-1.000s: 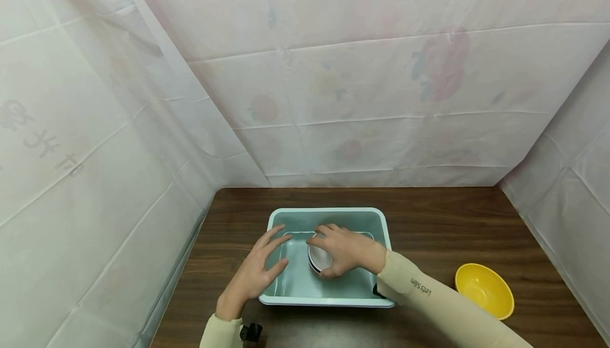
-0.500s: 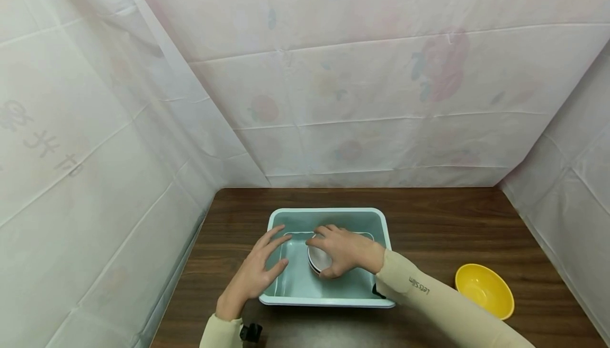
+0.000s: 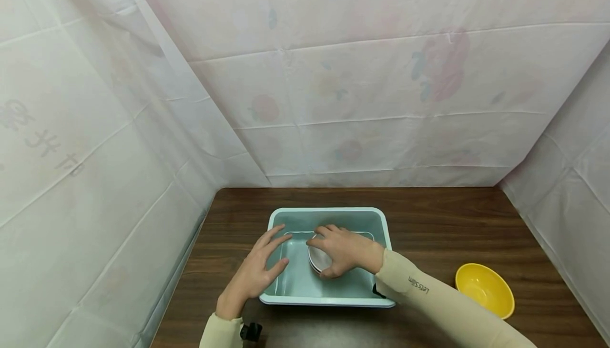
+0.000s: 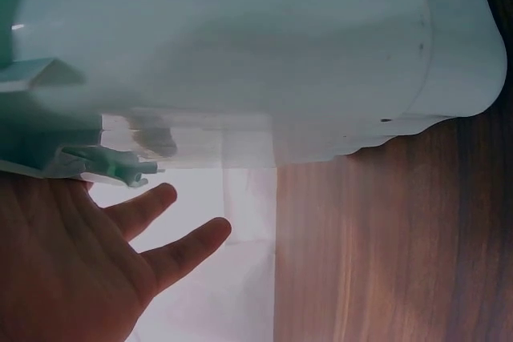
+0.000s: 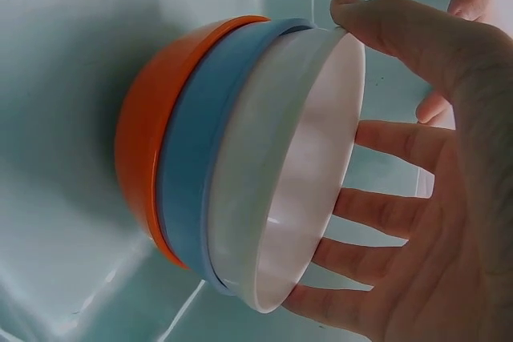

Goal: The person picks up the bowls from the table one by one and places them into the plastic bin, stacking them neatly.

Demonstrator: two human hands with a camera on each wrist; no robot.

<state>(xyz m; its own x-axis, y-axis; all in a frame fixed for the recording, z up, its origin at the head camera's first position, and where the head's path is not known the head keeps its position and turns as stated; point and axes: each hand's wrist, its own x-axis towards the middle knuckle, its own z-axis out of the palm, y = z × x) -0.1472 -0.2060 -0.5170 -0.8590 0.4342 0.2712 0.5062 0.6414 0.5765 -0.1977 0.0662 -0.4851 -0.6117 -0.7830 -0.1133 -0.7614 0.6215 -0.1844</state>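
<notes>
A stack of three bowls stands inside a light blue-green plastic tub. The right wrist view shows a white bowl on top, nested in a blue bowl, with an orange bowl at the bottom. My right hand spans the white bowl and grips its rim, thumb on one side and fingers spread along the other. Over the tub's left side, my left hand has its fingers spread and holds nothing. In the left wrist view its fingers appear beside the tub's outer wall.
A yellow bowl sits on the dark wooden table, to the right of the tub and beyond my right forearm. White printed sheeting hangs behind the table and along both sides.
</notes>
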